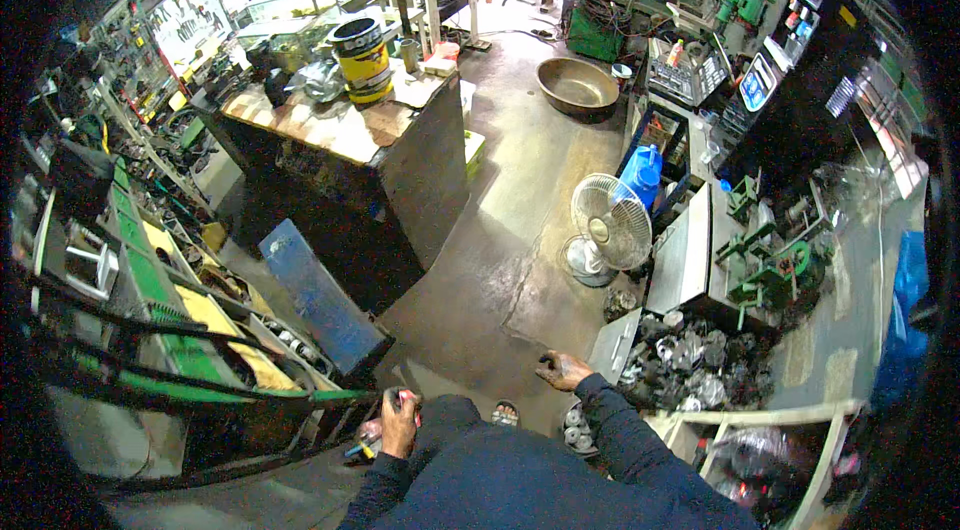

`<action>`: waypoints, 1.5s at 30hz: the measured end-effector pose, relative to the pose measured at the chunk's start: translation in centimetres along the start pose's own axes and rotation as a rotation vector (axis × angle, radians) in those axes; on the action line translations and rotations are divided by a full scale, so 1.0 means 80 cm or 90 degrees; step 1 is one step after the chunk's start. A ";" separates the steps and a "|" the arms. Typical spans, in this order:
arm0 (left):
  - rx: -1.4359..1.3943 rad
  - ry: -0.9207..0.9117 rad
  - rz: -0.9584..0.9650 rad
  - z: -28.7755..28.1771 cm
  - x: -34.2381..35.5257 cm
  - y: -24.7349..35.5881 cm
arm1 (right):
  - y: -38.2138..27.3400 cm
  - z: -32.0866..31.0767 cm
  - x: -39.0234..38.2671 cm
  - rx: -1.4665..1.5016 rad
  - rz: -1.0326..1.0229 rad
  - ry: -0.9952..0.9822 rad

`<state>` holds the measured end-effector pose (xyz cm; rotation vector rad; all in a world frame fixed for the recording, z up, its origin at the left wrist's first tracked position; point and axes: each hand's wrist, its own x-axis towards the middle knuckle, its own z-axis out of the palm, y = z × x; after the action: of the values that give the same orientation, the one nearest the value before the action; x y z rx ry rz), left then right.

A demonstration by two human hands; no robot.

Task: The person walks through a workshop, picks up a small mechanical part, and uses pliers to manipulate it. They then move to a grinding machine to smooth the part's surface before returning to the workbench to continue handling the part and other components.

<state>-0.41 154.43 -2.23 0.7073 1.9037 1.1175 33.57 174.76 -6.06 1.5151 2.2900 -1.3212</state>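
My left hand [399, 423] is low in front of me, its fingers wrapped round a small red object [405, 398]. Most of that object is hidden by the fingers, so its kind does not show. Beside this hand, lower left, are some small colourful items [368, 438] that I cannot make out. My right hand [565, 371], darkly smudged, is held out over the floor with its fingers curled in. Whether anything small is inside them does not show. Nearest to it are a pale flat panel [613, 346] and a heap of metal parts [690, 355].
A white fan [610, 225] stands ahead on the right, before a blue jug [642, 176]. To the left are a blue panel [322, 295] and a dark workbench [420, 200] bearing a yellow-black bucket [362, 65]. A wide basin [578, 87] lies farther off. Green-edged shelving [190, 340] lines the left.
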 end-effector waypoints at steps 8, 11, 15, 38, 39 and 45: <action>-0.098 -0.168 0.138 0.177 0.258 0.184 | 0.314 0.073 0.045 -0.137 0.182 -0.159; -0.063 -0.208 0.057 0.236 0.381 0.218 | 0.327 0.054 0.026 -0.077 0.309 -0.231; 0.015 -0.290 0.179 0.325 0.509 0.350 | 0.296 -0.034 0.064 0.055 0.407 -0.107; -0.180 -0.172 0.070 0.641 1.081 0.739 | 0.271 -0.845 0.861 0.047 0.075 0.013; -0.208 -0.163 0.048 0.657 1.110 0.755 | 0.314 -0.838 0.903 0.065 0.085 0.050; -0.236 -0.236 0.037 0.731 1.336 0.811 | 0.518 -0.839 0.990 -0.315 0.108 -0.071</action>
<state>-2.26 292.44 0.53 0.7039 1.3287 1.2351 50.51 282.82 -29.16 1.3821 2.1449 -0.7031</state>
